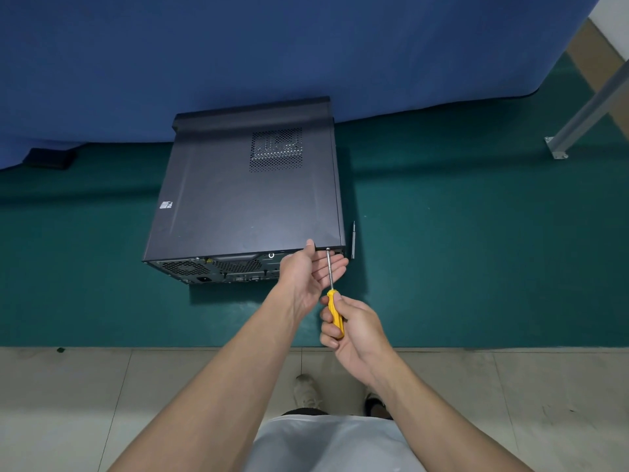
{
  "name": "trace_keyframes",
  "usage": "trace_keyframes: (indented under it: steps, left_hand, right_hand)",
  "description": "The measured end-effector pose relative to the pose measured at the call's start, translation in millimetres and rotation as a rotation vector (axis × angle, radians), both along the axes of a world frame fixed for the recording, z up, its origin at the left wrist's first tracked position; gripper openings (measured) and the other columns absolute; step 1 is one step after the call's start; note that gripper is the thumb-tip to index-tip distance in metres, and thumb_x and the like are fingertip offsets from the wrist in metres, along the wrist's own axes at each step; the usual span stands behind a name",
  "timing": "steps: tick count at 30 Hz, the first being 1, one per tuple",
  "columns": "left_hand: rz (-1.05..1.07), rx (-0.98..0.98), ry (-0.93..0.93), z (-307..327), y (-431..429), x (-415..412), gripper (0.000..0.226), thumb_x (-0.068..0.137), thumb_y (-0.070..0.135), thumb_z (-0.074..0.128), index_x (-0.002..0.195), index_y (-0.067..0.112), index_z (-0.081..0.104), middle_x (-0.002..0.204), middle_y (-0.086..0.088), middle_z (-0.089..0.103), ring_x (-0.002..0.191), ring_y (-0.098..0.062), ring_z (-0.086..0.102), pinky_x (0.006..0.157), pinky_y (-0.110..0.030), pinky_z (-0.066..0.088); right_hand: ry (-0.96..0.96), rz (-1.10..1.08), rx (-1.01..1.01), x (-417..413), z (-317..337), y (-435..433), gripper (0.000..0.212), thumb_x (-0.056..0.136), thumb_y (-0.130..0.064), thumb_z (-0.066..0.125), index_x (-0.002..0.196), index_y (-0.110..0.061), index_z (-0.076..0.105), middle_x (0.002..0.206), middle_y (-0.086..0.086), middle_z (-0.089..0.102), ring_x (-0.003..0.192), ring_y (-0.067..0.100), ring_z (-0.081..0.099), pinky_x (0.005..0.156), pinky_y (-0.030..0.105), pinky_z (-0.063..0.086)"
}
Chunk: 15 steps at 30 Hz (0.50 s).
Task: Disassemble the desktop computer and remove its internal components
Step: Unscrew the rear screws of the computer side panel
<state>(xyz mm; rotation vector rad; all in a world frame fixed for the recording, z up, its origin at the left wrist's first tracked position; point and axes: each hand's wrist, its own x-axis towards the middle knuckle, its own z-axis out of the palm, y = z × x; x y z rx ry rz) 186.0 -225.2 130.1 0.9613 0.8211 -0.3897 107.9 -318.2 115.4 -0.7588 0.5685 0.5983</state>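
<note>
Floor: green mat [476, 250] under a blue cloth backdrop [306, 46]; pale tiled floor [68, 403] on my side of the mat.
Computer: black desktop computer case [238, 199] lies flat on the mat, its far end against the cloth and its rear panel [231, 267] facing me.
Top face: side panel is on, with a perforated vent grille [276, 149] at the far right and a small sticker [166, 205] by the left edge.
Right hand [354, 325]: my fingers are wrapped round the yellow handle of a screwdriver [335, 311]. The shaft slants up and away, its tip against the rear panel's upper edge near the right corner.
Left hand [306, 274]: palm up, fingers straight and spread beneath the shaft. My thumb tip touches the case's top rear edge, and the hand holds nothing.
Beside the case: a thin dark strip [353, 240] lies just right of the near right corner; I cannot tell what it is.
Far right: a grey metal leg [585, 107] is bolted down through a foot plate.
</note>
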Motion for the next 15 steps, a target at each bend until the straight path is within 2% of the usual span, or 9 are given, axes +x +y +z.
trace_keyframes:
  steps: [6, 10, 13, 15]
  left_hand:
    - [-0.005, -0.011, 0.002, 2.4, 0.3, 0.2, 0.043, 0.105, 0.026, 0.038, 0.097, -0.012, 0.057, 0.096, -0.029, 0.067, 0.080, -0.033, 0.071, 0.067, -0.035, 0.060]
    - [-0.007, -0.008, 0.013, 4.4, 0.9, 1.0, 0.043, 0.105, 0.026, 0.037, 0.096, -0.011, 0.057, 0.093, -0.028, 0.068, 0.079, -0.032, 0.071, 0.068, -0.035, 0.061]
    - [-0.023, -0.008, 0.016, 5.7, 2.6, 1.4, 0.042, 0.105, 0.026, 0.038, 0.096, -0.011, 0.057, 0.094, -0.028, 0.068, 0.078, -0.032, 0.071, 0.067, -0.034, 0.061]
    - [-0.035, -0.002, 0.018, 6.1, 3.8, 1.9, 0.042, 0.105, 0.026, 0.039, 0.097, -0.011, 0.057, 0.095, -0.028, 0.068, 0.078, -0.031, 0.072, 0.066, -0.034, 0.061]
  right_hand:
    - [0.142, -0.114, 0.420, -0.2, -7.1, -0.1, 0.019, 0.096, -0.018, 0.044, 0.090, -0.003, 0.054, 0.059, 0.000, 0.038, 0.039, 0.007, 0.028, 0.036, 0.019, 0.021]
    - [0.200, -0.189, 0.673, -0.9, -11.8, 1.3, 0.022, 0.094, -0.017, 0.043, 0.086, -0.001, 0.056, 0.057, -0.001, 0.038, 0.043, 0.005, 0.018, 0.038, 0.018, 0.017]
    - [0.191, -0.206, 0.677, -1.5, -11.8, 7.1, 0.020, 0.094, -0.017, 0.044, 0.085, -0.002, 0.055, 0.057, -0.002, 0.037, 0.042, 0.005, 0.018, 0.037, 0.017, 0.018]
    - [0.164, -0.193, 0.579, -0.2, -9.9, 8.7, 0.019, 0.095, -0.018, 0.044, 0.085, -0.004, 0.053, 0.057, -0.001, 0.038, 0.039, 0.005, 0.024, 0.036, 0.017, 0.021]
